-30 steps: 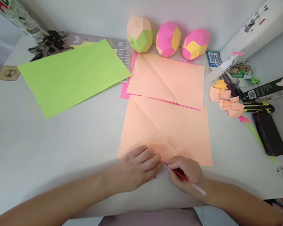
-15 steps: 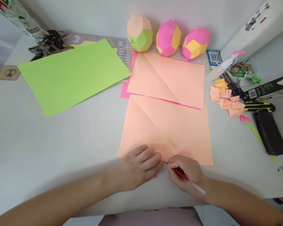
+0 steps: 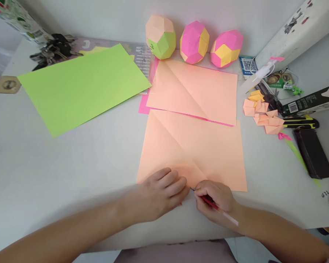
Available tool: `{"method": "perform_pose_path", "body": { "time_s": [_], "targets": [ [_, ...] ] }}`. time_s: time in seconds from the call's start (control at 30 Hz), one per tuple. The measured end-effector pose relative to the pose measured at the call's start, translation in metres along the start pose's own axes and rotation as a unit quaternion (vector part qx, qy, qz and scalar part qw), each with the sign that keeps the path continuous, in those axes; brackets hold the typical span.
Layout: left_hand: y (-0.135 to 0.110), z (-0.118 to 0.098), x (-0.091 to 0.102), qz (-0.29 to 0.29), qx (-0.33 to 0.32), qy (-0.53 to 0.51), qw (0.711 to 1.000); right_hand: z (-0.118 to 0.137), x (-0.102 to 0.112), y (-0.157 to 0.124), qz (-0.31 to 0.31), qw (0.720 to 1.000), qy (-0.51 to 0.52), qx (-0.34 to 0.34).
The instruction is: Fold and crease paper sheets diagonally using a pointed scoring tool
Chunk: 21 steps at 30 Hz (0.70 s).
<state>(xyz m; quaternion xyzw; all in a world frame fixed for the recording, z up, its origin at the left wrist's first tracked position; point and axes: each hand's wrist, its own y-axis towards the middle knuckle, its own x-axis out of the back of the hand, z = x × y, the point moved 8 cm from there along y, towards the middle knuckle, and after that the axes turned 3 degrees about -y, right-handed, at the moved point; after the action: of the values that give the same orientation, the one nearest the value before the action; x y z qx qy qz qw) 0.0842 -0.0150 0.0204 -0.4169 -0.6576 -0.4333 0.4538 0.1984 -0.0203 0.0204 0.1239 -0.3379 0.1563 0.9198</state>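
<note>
A creased peach paper sheet (image 3: 203,153) lies on the white table (image 3: 71,164) in front of me. My left hand (image 3: 160,193) rests on its near left corner, fingers together and lying flat on the paper. My right hand (image 3: 215,202) is closed in a pinch around a red pen (image 3: 212,205), whose tip touches the sheet's near edge right beside my left fingertips. A second creased peach sheet (image 3: 194,89) lies just behind, over a pink sheet (image 3: 143,106).
A green sheet (image 3: 79,86) lies at the left, keys (image 3: 50,51) behind it. Three paper polyhedra (image 3: 192,42) stand by the wall. At the right are small folded paper pieces (image 3: 261,115), a utility knife (image 3: 300,123), a black case (image 3: 312,153) and a carton (image 3: 309,104).
Both hands stay at the sheet's near edge. The view has shifted very slightly; nothing else has moved.
</note>
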Motion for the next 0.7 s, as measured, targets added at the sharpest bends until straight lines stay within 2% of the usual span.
{"method": "perform_pose_path", "body": {
  "time_s": [0.37, 0.47, 0.53, 0.6, 0.67, 0.7],
  "targets": [
    [0.0, 0.0, -0.002, -0.004, 0.003, -0.013, 1.0, -0.001, 0.0, -0.001, -0.008, 1.0, 0.022, -0.01],
    [0.001, 0.004, -0.001, -0.018, 0.017, -0.048, 0.999, -0.013, 0.002, 0.001, 0.01, 0.991, 0.109, -0.083],
    [0.001, 0.008, 0.005, -0.042, 0.03, -0.103, 0.993, -0.031, 0.001, 0.001, 0.027, 0.957, 0.227, -0.181],
    [-0.001, 0.013, 0.013, -0.079, 0.042, -0.163, 0.983, -0.046, -0.001, 0.001, 0.042, 0.896, 0.354, -0.264],
    [-0.005, 0.02, 0.022, -0.134, 0.067, -0.191, 0.97, -0.055, 0.002, 0.004, 0.05, 0.847, 0.442, -0.292],
    [-0.008, 0.025, 0.026, -0.167, 0.091, -0.19, 0.963, -0.058, 0.008, 0.008, 0.046, 0.839, 0.461, -0.287]
  ]
}}
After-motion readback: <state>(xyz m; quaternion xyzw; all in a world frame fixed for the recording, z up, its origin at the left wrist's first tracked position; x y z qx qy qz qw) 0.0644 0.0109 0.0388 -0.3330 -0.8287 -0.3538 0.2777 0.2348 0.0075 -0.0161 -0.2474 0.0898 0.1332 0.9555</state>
